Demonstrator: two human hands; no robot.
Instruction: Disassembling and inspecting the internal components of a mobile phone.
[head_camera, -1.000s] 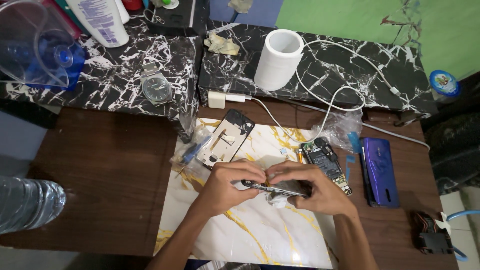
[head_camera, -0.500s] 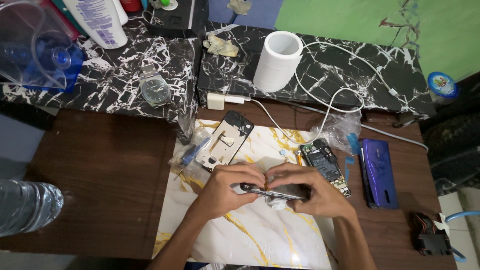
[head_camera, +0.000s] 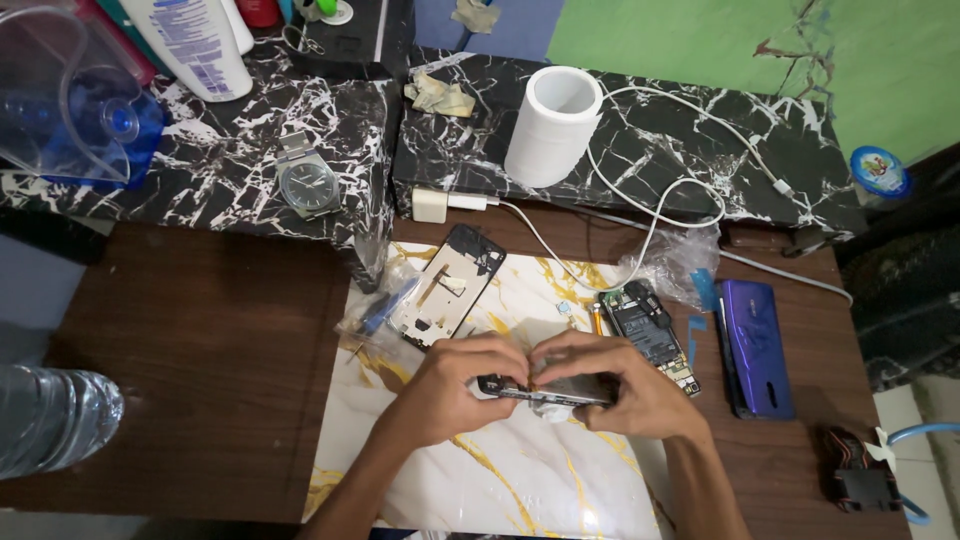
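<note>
Both hands meet over a white mat with gold veins (head_camera: 500, 470). My left hand (head_camera: 455, 390) and my right hand (head_camera: 620, 385) together grip a thin dark phone part (head_camera: 545, 388), held edge-on, with a bit of white tissue (head_camera: 550, 408) under it. Beyond the hands on the mat lie a phone's inner frame (head_camera: 448, 285) and an opened phone body with its circuit board showing (head_camera: 648, 330). A purple phone back cover (head_camera: 757, 345) rests on the wooden table to the right.
A white paper roll (head_camera: 552, 125), a white charger with cable (head_camera: 432, 205), a wristwatch (head_camera: 308, 185) and a clear plastic jug (head_camera: 65, 100) sit on black marble blocks at the back. A clear water bottle (head_camera: 50, 420) lies at the left edge. Plastic bags flank the mat.
The hands have shifted slightly to the right on the mat, still gripping the same phone part. Nothing else has moved.
</note>
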